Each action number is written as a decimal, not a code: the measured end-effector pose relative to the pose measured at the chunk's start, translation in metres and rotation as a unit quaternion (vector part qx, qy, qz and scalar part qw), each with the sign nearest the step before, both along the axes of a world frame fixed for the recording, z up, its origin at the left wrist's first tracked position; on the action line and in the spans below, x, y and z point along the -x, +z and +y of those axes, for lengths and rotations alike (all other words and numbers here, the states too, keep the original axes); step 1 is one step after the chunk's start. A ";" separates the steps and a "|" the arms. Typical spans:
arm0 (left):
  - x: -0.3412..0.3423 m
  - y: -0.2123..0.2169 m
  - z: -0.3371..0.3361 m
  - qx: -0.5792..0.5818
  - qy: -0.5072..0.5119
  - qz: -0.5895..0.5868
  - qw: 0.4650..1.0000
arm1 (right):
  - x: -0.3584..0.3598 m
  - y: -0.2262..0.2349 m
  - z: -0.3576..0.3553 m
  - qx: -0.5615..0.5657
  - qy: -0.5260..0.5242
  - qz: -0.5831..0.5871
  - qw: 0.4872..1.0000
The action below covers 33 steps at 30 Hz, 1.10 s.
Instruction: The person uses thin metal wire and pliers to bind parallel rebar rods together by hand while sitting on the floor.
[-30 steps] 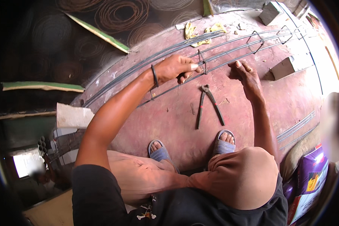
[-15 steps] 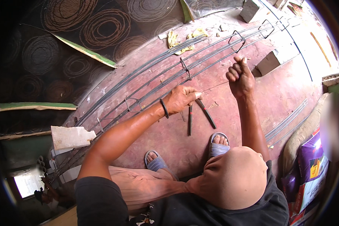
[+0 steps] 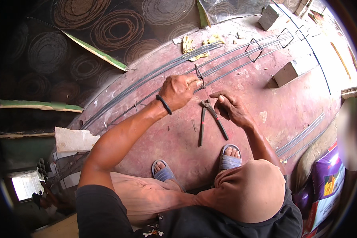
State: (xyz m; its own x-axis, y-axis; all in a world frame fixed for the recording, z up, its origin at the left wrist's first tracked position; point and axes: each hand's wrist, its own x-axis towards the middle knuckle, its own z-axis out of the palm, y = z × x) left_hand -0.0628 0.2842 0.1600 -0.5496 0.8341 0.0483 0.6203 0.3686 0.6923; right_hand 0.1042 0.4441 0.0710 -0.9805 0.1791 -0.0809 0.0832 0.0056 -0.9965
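My left hand [image 3: 179,92] is closed in a pinch at a bent square stirrup [image 3: 198,70] on the long steel bars [image 3: 226,59]. A thin piece of tie wire [image 3: 206,93] comes down from its fingertips. My right hand [image 3: 235,110] is just to the right, its index finger stretched toward the wire's lower end and its thumb apart; whether the finger touches the wire is hard to tell. Below the hands, nippers with dark handles [image 3: 219,125] lie spread on the reddish floor [image 3: 178,139]. A short bent wire [image 3: 194,125] lies beside them.
More stirrups [image 3: 254,50] stand along the bars to the right. Concrete blocks [image 3: 285,74] sit near the far end, with a pale broken block [image 3: 75,139] at left. Yellow scraps [image 3: 188,45] lie behind the bars. Loose rods [image 3: 301,135] and purple sacks [image 3: 325,170] are at right.
My right hand has come down and left from its raised fist, and its index finger has straightened. My left hand has moved up to the stirrup, uncovering the head of the nippers.
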 end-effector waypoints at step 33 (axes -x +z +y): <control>-0.003 0.007 -0.040 0.274 -0.220 0.149 0.924 | 0.008 -0.009 0.001 0.177 0.371 -0.125 0.903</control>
